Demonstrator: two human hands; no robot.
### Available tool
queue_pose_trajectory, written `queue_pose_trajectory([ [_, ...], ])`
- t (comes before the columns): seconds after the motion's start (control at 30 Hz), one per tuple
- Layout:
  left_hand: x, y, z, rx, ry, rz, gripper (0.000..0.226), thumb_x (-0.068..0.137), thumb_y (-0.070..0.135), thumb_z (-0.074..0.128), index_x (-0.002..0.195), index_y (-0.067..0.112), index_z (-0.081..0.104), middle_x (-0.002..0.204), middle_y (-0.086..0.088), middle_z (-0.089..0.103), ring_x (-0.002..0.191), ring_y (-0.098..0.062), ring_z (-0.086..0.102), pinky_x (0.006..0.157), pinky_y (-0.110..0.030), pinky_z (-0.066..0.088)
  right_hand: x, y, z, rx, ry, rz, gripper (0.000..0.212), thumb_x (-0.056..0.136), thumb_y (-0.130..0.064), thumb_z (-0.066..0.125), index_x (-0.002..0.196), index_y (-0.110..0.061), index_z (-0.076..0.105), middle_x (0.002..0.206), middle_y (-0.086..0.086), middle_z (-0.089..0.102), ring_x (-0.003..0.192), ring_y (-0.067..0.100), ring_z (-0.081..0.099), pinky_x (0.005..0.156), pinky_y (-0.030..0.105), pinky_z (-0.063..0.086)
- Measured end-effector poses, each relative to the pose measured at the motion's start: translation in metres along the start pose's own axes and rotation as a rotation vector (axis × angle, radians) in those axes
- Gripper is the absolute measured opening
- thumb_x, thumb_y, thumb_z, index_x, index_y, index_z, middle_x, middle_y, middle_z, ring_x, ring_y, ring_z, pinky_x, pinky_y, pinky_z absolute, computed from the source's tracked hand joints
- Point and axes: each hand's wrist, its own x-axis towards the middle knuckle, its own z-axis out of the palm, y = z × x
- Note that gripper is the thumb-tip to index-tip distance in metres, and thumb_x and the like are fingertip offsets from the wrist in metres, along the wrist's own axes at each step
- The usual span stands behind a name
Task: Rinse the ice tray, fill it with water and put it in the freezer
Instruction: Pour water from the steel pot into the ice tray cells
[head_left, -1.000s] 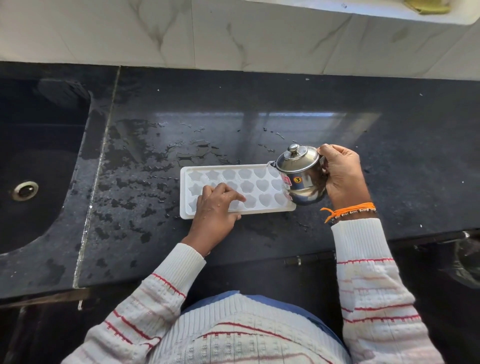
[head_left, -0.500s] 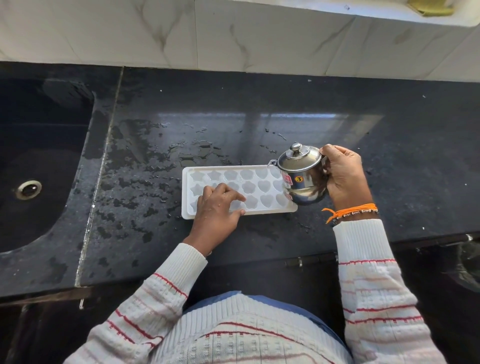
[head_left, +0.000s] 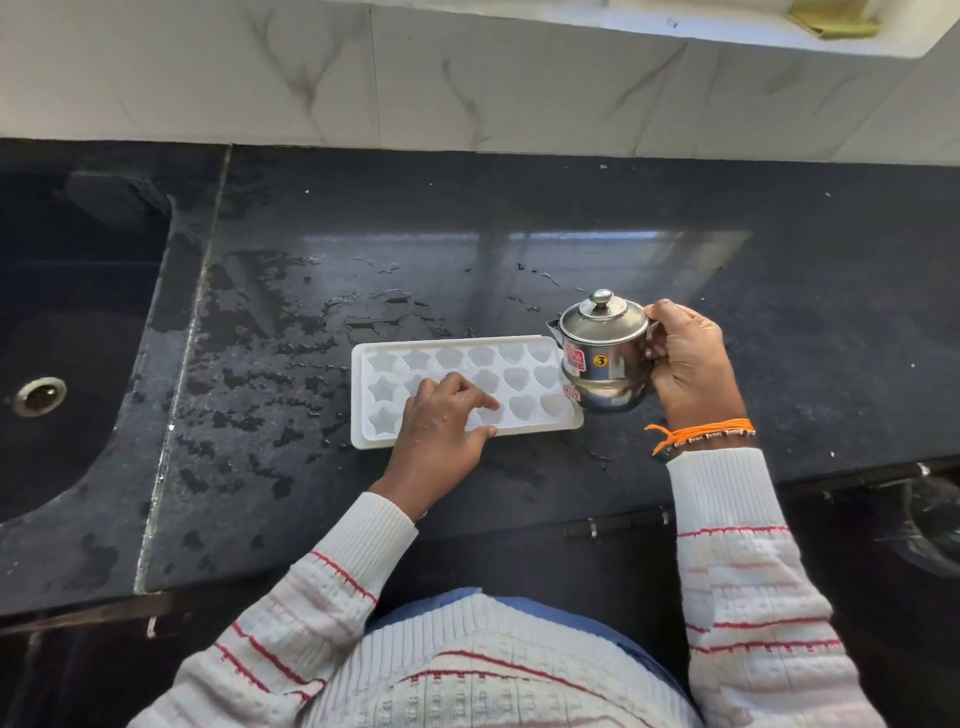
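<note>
under left hand (head_left: 441, 423), tray cells (head_left: 467, 387) hidden

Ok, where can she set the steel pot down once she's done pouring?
Bare counter lies right of the steel pot and behind it toward the wall. It is crowded where the left hand holds the ice tray, with puddles left of it toward the sink.

The ice tray (head_left: 519, 358) is a white, translucent plastic rectangle lying flat on the dark, wet worktop (head_left: 675, 249), long side running left to right, near the front edge. Its cells sit in three rows: star shapes at the left end, flower shapes in the middle, hearts at the right. The near middle cells are hidden. Whether the cells hold water cannot be told.
</note>
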Motion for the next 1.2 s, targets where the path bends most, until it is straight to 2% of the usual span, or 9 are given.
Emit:
queue_pose_trajectory([
  [0.2,0.005,0.001,0.002,0.003,-0.005,0.002,0.024,0.083,0.023,0.064,0.106,0.027,0.064,0.110,0.007,0.055,0.105,-0.016,0.042,0.088,-0.022,0.026,0.006,0.000,-0.005,-0.087,0.003,-0.040,0.026,0.087,0.002,0.050,0.064,-0.009,0.054,0.034,-0.010,0.051,0.033,-0.001,0.048,0.037,0.009,0.039],
  [0.43,0.007,-0.002,0.002,0.021,-0.009,0.001,0.025,0.083,0.022,0.065,0.107,0.028,0.064,0.111,0.007,0.055,0.106,-0.015,0.043,0.088,-0.022,0.026,0.011,0.005,-0.006,-0.179,0.006,-0.055,0.030,0.087,-0.002,0.052,0.058,-0.011,0.052,0.034,-0.012,0.050,0.035,-0.001,0.049,0.038,0.011,0.043],
  [0.77,0.008,-0.004,0.001,0.074,0.012,-0.039,0.023,0.084,0.026,0.064,0.107,0.028,0.064,0.112,0.007,0.055,0.108,-0.016,0.044,0.085,-0.023,0.024,0.012,0.004,-0.008,-0.215,0.032,-0.061,0.032,0.088,-0.004,0.055,0.057,-0.014,0.054,0.034,-0.014,0.052,0.035,-0.004,0.051,0.037,0.009,0.041],
  [1.0,0.008,-0.004,0.002,0.104,0.027,-0.053,0.021,0.085,0.027,0.062,0.105,0.029,0.064,0.110,0.008,0.055,0.106,-0.017,0.044,0.085,-0.024,0.025,0.016,0.007,-0.011,-0.229,0.006,-0.083,0.037,0.085,-0.001,0.054,0.051,-0.012,0.046,0.032,-0.013,0.043,0.035,0.000,0.042,0.041,0.012,0.040],
  [1.2,0.009,-0.004,0.003,0.109,0.016,-0.058,0.020,0.085,0.027,0.062,0.105,0.029,0.064,0.110,0.008,0.055,0.106,-0.017,0.044,0.085,-0.024,0.025,0.018,0.009,-0.014,-0.233,0.009,-0.054,0.030,0.087,-0.005,0.056,0.057,-0.013,0.055,0.037,-0.012,0.053,0.043,0.002,0.052,0.042,0.013,0.044],
])
